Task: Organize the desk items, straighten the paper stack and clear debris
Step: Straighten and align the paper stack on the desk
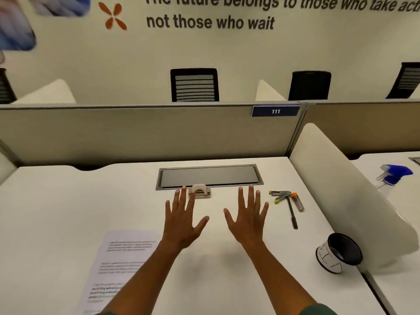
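Observation:
My left hand [181, 219] and my right hand [247, 217] are stretched out side by side above the middle of the white desk [56, 212], fingers spread, holding nothing. A printed paper stack [122, 258] lies at the front left, partly under my left forearm. A beige hole punch [200, 192] sits just beyond my left fingertips. To the right of my right hand lie a stapler-like metal tool [280, 195], a black pen [292, 215] and a small clear tube with an orange cap [298, 202]. A black-and-white pen cup [338, 252] stands at the front right.
A grey cable tray lid [209, 176] is set into the desk behind the hands. A beige partition [136, 133] closes the back, a white curved divider [341, 189] the right side. A blue-topped spray bottle [391, 178] stands on the neighbouring desk.

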Demonstrator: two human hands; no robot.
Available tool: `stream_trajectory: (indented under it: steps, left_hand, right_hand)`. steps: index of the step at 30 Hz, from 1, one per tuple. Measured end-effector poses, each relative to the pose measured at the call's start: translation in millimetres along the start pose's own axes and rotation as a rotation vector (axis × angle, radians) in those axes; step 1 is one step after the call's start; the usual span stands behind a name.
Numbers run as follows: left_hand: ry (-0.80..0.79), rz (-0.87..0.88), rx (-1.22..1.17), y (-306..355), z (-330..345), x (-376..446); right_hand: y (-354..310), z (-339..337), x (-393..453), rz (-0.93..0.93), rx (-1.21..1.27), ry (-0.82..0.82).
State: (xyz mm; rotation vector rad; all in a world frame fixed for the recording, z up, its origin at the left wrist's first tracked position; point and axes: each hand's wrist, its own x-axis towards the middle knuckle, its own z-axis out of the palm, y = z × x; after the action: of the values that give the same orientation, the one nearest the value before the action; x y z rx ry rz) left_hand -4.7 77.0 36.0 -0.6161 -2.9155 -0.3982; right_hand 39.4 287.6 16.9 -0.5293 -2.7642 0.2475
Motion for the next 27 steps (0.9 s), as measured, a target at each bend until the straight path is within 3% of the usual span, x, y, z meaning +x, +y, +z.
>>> stream_trajectory:
  steps: [13,22,27]
  left_hand:
    - [0.038,-0.211,0.058,-113.4,-41.3,-77.0]
    - [0.045,-0.158,-0.020,-202.4,-69.3,-118.1]
    - [-0.026,-0.144,-0.067,-249.5,-74.7,-150.3]
  right_hand:
    - [-142.5,6.1,-39.1,-0.226,0.085,-0.030]
    - [-224.2,6.4,-90.5,-0.179,0.010,-0.041]
    - [-251.5,15.2,-127.5,-0.092,0.001,-0.066]
